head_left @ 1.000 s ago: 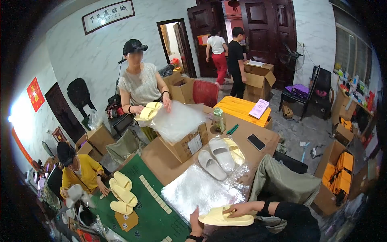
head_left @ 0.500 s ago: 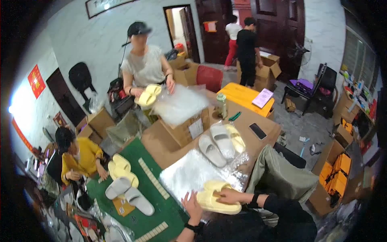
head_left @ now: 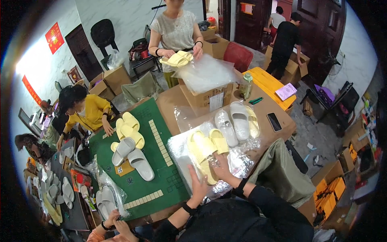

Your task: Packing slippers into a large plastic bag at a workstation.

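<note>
A pair of pale yellow slippers (head_left: 200,150) lies over the clear plastic bags (head_left: 179,151) on the table in front of me. My right hand (head_left: 221,166) grips the pair on its right side; its fingertips are partly hidden between the slippers. Close to the left slipper's heel, my left hand (head_left: 198,183) is raised with fingers apart, holding nothing. Just beyond, bagged grey slippers (head_left: 234,123) lie beside a bagged yellow slipper (head_left: 253,123).
A green mat (head_left: 155,177) at left bears grey slippers (head_left: 137,159), yellow slippers (head_left: 130,131) and rows of pale tiles. Across the table, a person handles yellow slippers (head_left: 177,59) by a cardboard box (head_left: 201,99). A bottle (head_left: 246,85) and phone (head_left: 274,122) stand and lie at right.
The view has shifted. My right hand has turned the yellow slippers from sideways to toes pointing away, and moved them farther onto the plastic. My left hand is now by the heel end.
</note>
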{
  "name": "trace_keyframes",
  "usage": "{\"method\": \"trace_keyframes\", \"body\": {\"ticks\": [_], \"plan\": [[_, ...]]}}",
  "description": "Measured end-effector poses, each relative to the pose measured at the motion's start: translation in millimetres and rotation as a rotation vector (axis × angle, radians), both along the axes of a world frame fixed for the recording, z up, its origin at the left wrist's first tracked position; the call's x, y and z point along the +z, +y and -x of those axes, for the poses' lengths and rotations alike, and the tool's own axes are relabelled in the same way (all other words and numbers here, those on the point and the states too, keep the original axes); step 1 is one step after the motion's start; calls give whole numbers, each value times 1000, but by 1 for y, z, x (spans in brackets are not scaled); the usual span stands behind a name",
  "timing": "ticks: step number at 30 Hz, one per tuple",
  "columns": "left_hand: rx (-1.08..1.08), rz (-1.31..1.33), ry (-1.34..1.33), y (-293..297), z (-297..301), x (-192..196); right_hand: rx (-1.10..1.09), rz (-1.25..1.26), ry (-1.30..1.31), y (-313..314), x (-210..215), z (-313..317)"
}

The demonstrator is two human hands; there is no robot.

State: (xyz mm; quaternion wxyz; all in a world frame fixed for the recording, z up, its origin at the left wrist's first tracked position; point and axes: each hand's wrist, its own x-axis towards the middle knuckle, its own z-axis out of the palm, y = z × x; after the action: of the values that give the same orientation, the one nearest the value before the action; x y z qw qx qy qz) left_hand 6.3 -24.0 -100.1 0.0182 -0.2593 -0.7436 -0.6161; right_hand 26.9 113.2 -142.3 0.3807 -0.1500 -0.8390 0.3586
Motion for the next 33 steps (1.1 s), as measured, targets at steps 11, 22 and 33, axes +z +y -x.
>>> {"method": "trace_keyframes", "body": {"ticks": [11, 22, 33], "plan": [[-924, 216, -1244, -19, 20, -28, 63, 64, -671, 28, 16, 85], [-790, 118, -1133, -24, 34, -19, 164, -475, -373, -1, 73, -70], [-1360, 258, -840, 7, 28, 22, 181, -301, -491, 55, 47, -72]]}}
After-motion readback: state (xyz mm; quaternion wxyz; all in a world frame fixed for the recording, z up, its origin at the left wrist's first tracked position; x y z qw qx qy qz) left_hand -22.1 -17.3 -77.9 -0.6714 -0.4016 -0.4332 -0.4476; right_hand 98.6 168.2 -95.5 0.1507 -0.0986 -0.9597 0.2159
